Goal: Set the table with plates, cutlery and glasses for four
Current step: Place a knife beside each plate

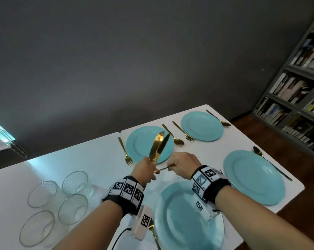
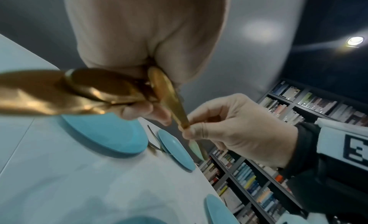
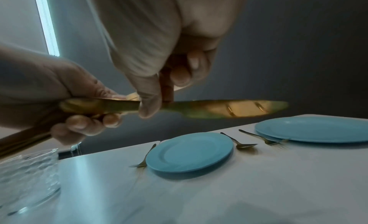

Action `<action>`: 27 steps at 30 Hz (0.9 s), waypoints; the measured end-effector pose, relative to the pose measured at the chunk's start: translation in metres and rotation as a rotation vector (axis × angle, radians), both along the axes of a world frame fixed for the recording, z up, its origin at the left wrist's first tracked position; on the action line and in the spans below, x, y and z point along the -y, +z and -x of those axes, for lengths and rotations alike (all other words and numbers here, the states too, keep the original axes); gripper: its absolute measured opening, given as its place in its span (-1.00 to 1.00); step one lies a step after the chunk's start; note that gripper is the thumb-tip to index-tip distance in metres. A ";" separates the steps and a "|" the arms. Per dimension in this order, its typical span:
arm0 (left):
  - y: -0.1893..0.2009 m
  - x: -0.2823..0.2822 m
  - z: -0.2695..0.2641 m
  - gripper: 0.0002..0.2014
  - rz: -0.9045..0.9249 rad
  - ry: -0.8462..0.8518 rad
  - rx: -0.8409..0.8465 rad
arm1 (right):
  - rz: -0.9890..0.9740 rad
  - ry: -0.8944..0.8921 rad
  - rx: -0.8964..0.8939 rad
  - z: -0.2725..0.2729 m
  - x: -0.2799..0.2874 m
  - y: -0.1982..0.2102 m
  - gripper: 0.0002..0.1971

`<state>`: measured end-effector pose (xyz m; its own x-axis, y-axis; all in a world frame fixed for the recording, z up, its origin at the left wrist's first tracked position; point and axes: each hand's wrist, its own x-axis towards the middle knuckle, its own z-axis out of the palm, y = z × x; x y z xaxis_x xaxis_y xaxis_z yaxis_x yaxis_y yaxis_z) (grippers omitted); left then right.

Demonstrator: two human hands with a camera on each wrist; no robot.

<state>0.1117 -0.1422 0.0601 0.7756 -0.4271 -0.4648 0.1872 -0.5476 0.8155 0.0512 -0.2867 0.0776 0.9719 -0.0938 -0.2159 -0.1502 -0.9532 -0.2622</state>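
Got a bunch of gold metal table knives (image 1: 158,147) clamped in the left grip (image 1: 144,170), fingers curled tight round the handles. Blades up and away, fanned over the far-left round turquoise plate (image 1: 140,143).

Pinching the butt end of one gold knife handle (image 1: 164,168) with the right grip (image 1: 182,164), thumb and forefinger closed on it, nothing else held. Easy to check from the left wrist view, handle tip caught right at those fingertips (image 2: 196,130). Can't tell which of the raised blades belongs to it.

Key bit for the next move: handle end poking out of the bottom of the left fist, low and toward the right grip, blades high and far. So probably a straight draw along the knife's own length, down and to the right, not a sideways yank. Worth keeping the left grip snug to avoid dragging a second knife out too.

Right grip nearer to the closest turquoise plate (image 1: 170,222) and the right-hand turquoise plate (image 1: 253,177), so likely headed for one of those.

Gold forks (image 1: 124,150) and gold spoons (image 1: 178,141) already down by the far plates. Four clear glass tumblers (image 1: 75,183) bunched on the left of the white desk (image 1: 80,159), well apart from the plates.
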 end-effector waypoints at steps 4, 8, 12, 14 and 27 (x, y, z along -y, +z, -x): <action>-0.005 0.002 -0.036 -0.89 -0.037 0.172 0.031 | -0.078 -0.192 -0.091 -0.030 0.043 -0.009 -0.78; -0.011 0.007 -0.069 -0.88 -0.035 0.251 0.024 | -0.132 -0.416 -0.105 -0.063 0.092 -0.020 -0.74; -0.014 0.019 -0.092 -0.84 0.016 0.286 0.026 | -0.067 -0.568 -0.151 -0.101 0.125 -0.030 -0.71; -0.016 0.025 -0.096 -0.84 0.035 0.294 0.019 | -0.021 -0.604 -0.190 -0.118 0.133 -0.036 -0.72; -0.035 0.053 -0.117 -0.82 0.017 0.314 -0.011 | -0.010 -0.615 -0.212 -0.172 0.148 -0.075 -0.79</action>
